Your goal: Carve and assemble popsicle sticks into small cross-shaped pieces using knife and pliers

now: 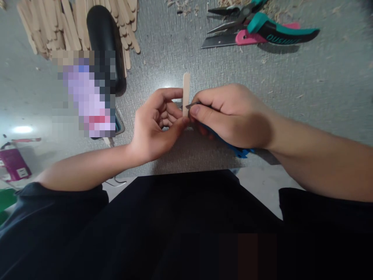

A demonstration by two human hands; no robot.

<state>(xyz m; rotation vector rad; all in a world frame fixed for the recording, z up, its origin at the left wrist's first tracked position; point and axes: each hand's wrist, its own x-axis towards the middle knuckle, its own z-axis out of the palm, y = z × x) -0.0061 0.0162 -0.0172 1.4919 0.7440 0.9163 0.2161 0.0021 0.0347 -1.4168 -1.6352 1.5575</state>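
Upright in the middle of the view is a pale wooden craft stick [186, 87], pinched near its lower end by my left hand [159, 122]. That hand's forefinger also touches the stick's left edge higher up. My right hand [230, 112] is wrapped round a craft knife [190, 105] with a blue handle, whose tail sticks out below the palm. The dark blade tip points left and meets the stick's face just above my left thumb. Most of the knife's handle is hidden by my fingers.
A heap of craft sticks [67, 23] lies at the back left, beside a black rounded case [105, 42] and a blurred-out phone [87, 101]. Teal-handled pliers [279, 31] rest on a pink utility knife [247, 37] at the back right. Wood shavings [186, 7] dot the grey table.
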